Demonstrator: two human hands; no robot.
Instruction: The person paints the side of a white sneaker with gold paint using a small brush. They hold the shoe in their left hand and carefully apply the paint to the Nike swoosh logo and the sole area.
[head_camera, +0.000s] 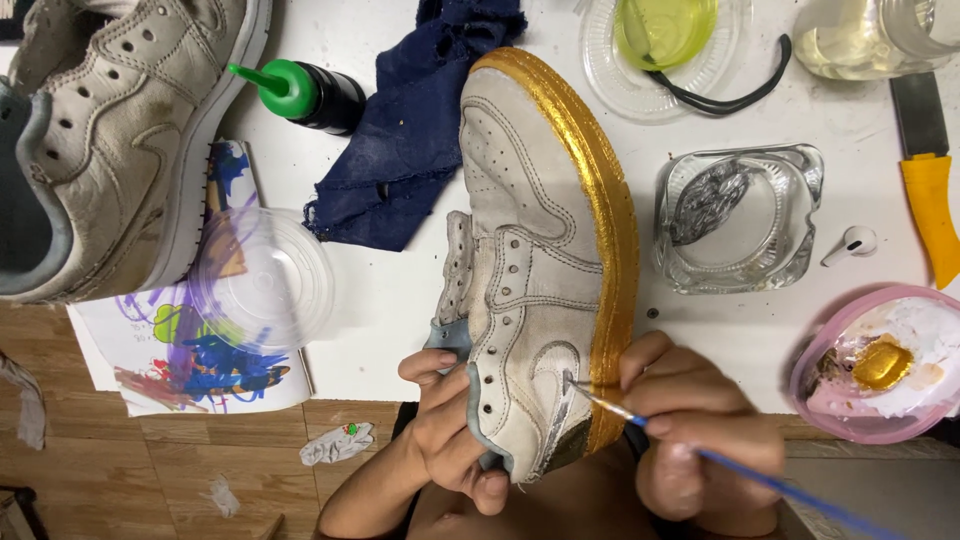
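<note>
White counter (400, 300), stained. On it: dark blue rag (410, 130), black bottle with green nozzle (305, 95) lying on side, paint-smeared paper (190, 370) under clear plastic lid (265, 280), square glass dish (740, 220), white earbud (852, 243), pink bowl with gold paint (885, 365), yellow-handled knife (930, 180).

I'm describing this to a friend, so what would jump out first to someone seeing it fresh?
The white sneaker at centre, its sole edge painted bright gold, held by the left hand while the right hand touches a thin blue paintbrush to its side. Next, the pink dish of gold paint at right, and the paint-smeared paper at left.
</note>
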